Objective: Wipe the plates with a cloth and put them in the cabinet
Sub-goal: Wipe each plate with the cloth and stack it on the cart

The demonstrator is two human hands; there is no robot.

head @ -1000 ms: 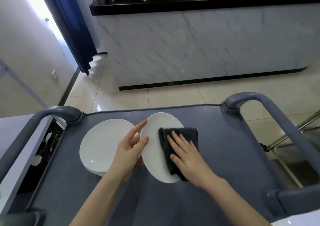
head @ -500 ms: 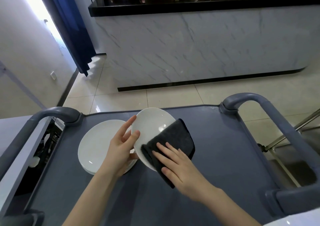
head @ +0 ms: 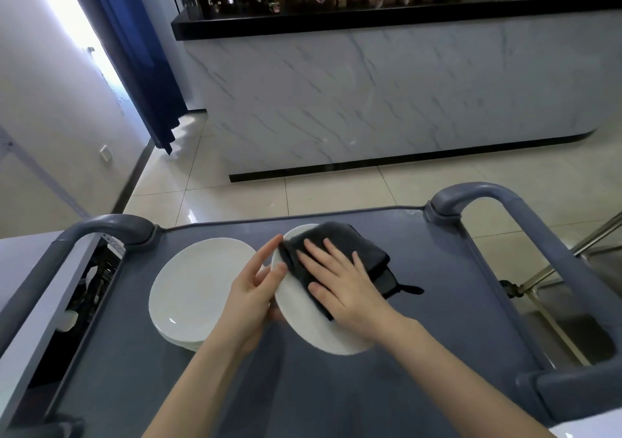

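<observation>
A white plate (head: pixel 313 326) was held tilted just right of the stack of plates (head: pixel 198 286); its rim nearest the stack was gripped by the left hand (head: pixel 249 296), thumb on the face; a dark grey cloth (head: pixel 340 241) was pressed onto its upper face by the right hand (head: pixel 343 286), whose fingers (head: pixel 314 252) were spread straight, clasping nothing; the cloth was draped past the rim farthest from the stack; the stack was set on a grey cart (head: pixel 437 320).
</observation>
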